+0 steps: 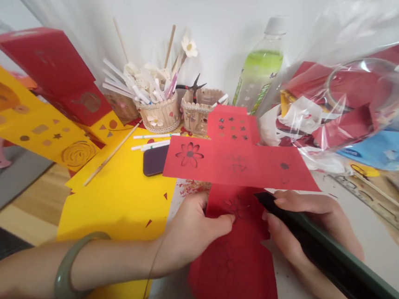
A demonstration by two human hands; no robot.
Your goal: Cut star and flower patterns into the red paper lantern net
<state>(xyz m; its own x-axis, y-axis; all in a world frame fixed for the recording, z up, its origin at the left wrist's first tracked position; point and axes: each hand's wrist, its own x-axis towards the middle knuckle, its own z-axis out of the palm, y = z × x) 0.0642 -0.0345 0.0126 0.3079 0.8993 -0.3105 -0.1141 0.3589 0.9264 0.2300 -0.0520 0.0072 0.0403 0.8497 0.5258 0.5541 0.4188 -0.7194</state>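
A red paper box template (222, 163), cross-shaped with flaps, is held up in front of me, its upper part tilted away. A flower is cut through its left panel, and small stars pierce the top flap. More flower outlines mark the lower panels. My left hand (201, 233) is closed on the lower strip, thumb on top beside a flower outline, other fingers hidden underneath. In my right hand (304, 224) is a dark green and black utility knife (320, 246), gripped like a pen. Its black tip points at the strip's right edge; whether they touch I cannot tell.
Yellow card (119, 193) and a grey mat (307, 270) cover the table. Behind stand a stick-covered cup (160, 113), a basket with pliers (195, 91) and a bottle (261, 66). Decorated red and yellow boxes are left; a clear bag (357, 98) of scraps is right.
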